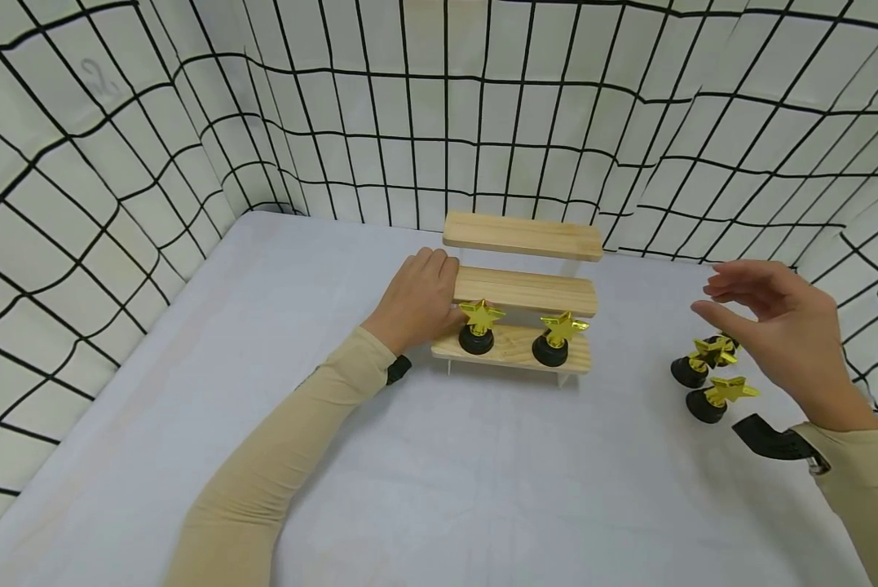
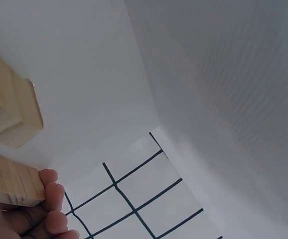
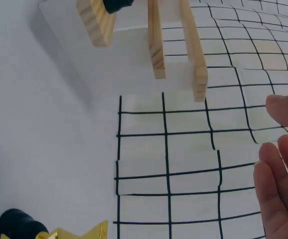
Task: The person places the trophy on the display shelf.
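Observation:
A three-tier wooden display shelf (image 1: 522, 287) with white supports stands on the white-covered table. My left hand (image 1: 422, 297) grips the left end of its middle board; in the left wrist view the fingertips (image 2: 55, 196) curl round the board's end (image 2: 17, 181). On the lowest board stand two small gold star trophies with black bases, a left one (image 1: 478, 324) and a right one (image 1: 558, 336). Raised at the right, my right hand (image 1: 794, 334) holds nothing, fingers apart from the thumb. Below it, several more star trophies (image 1: 717, 399) are grouped on the table, one partly hidden behind the hand.
White walls with a black grid (image 1: 446, 114) enclose the table (image 1: 483, 481) at the back and sides. The shelf stands close to the back wall. In the right wrist view, the shelf's board ends (image 3: 200, 84) show at the top and a gold star (image 3: 84, 231) at the bottom.

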Tool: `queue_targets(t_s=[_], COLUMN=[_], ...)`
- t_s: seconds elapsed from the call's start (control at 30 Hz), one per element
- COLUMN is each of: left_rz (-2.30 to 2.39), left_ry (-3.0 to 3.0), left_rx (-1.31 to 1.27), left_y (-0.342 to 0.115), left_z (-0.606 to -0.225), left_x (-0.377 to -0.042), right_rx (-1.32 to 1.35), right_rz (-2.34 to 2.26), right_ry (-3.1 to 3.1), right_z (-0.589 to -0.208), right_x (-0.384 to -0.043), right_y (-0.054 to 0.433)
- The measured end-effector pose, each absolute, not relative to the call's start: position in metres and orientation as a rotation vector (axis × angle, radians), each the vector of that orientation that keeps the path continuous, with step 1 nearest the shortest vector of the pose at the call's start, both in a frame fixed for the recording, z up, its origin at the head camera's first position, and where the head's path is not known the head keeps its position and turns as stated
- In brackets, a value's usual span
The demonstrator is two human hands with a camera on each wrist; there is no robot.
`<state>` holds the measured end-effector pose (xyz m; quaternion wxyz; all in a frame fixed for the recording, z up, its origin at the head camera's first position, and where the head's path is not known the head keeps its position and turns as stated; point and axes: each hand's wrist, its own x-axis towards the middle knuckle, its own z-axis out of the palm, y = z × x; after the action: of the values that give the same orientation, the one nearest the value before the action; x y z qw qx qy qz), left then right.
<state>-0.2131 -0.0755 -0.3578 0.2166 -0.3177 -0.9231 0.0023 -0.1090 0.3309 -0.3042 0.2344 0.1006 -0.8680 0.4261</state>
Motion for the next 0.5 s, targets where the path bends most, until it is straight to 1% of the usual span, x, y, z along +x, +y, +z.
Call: queue_targets(t_s=[0.5], left_rz=[-0.027], left_ry=[-2.591], left_rx=[-0.887], left_y=[-0.077], left_z=[-0.354], left_x=[-0.212], right_rx=[0.062], right_rz=[1.057], right_ry=[-2.433], right_z=[-0.308], right_x=[-0.118], right_y=[0.372])
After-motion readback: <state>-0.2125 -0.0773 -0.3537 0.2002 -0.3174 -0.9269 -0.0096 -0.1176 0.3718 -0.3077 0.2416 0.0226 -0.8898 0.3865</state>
